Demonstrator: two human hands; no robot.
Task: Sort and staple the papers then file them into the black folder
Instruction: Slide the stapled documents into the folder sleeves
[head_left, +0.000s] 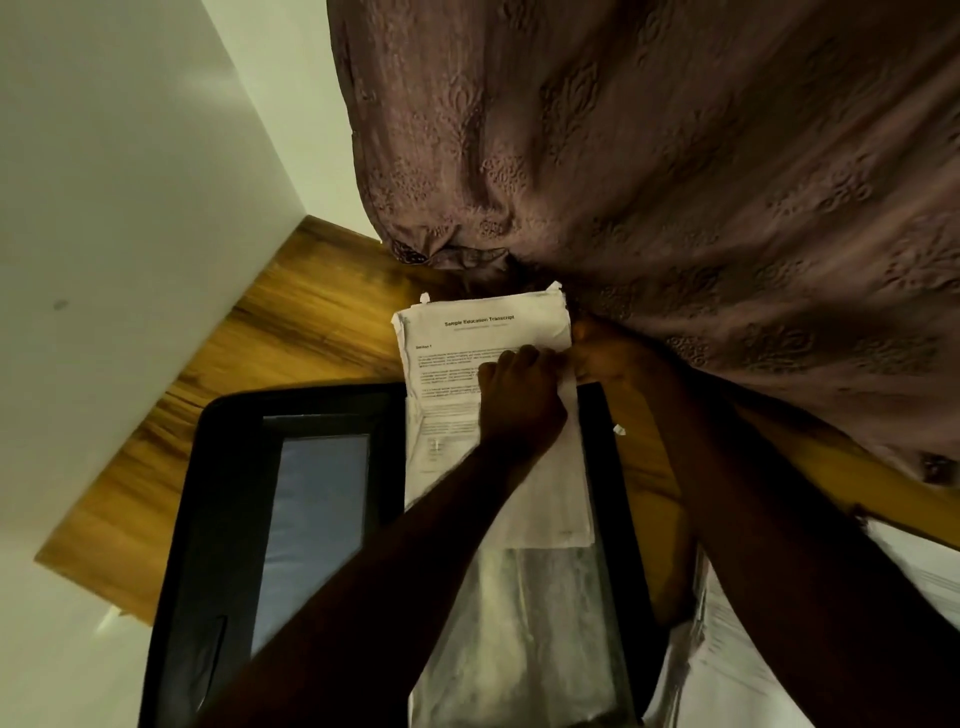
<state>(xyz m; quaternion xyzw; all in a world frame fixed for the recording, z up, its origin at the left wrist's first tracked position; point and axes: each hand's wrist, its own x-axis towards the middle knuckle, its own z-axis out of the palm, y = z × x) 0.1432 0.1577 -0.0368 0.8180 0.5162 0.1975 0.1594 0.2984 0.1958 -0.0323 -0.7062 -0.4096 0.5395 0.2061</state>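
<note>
Location type: a room in a home. An embossed mauve curtain (675, 156) is hanging down onto a wood-grain table (291, 322), which is standing against a plain white wall (130, 182). Printed papers (483, 325) and a black folder (234, 467) are lying on the table.

Curtain (675, 156) crowds papers' (483, 322) far edge; tabletop (291, 332) opens left.

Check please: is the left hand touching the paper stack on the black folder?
Touching. The head view shows the left hand lying directly on the printed top sheet of the paper stack, covering part of its text, with no gap.
</note>
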